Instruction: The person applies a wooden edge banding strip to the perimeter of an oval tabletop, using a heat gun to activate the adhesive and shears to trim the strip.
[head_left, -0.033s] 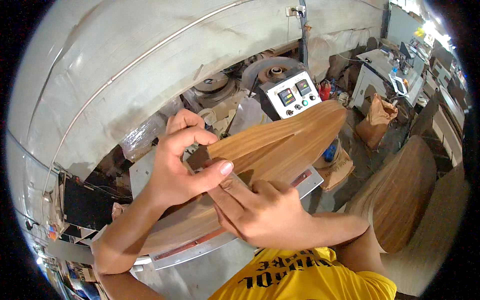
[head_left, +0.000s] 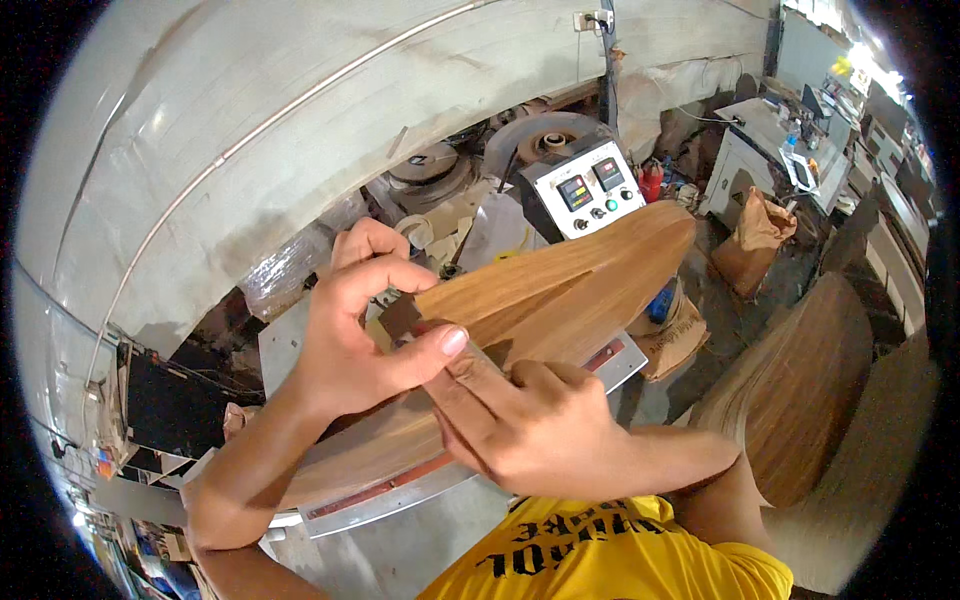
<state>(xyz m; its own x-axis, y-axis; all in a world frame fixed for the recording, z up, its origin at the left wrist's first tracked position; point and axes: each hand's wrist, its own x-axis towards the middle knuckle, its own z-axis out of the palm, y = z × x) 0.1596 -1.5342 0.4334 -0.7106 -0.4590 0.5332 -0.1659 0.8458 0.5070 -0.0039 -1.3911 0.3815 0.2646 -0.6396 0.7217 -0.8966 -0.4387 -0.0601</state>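
Note:
A long, curved wood-grain board (head_left: 610, 285) reaches from my hands toward the upper right and narrows to a rounded far end. My left hand (head_left: 355, 320) is closed round its near-left end, with the thumb on the near side and bent fingers behind; a dark brown end face (head_left: 402, 316) shows between them. Close beside that thumb, my right hand (head_left: 530, 425) presses its fingers together against the board's near edge. Those fingertips are partly hidden, and whether they hold anything small I cannot tell.
Under the board runs a curved grey metal bench edge (head_left: 400, 505) with a reddish strip. Behind stands a white control panel (head_left: 585, 190) with displays and knobs. More wood-grain sheets (head_left: 800, 390) lean at right, near a brown paper sack (head_left: 755, 240). A pale wall (head_left: 300, 60) rises at the back.
My right hand's fingers have shifted slightly right and up along the board's edge. A little more of the dark end face shows. My left hand stays almost in place.

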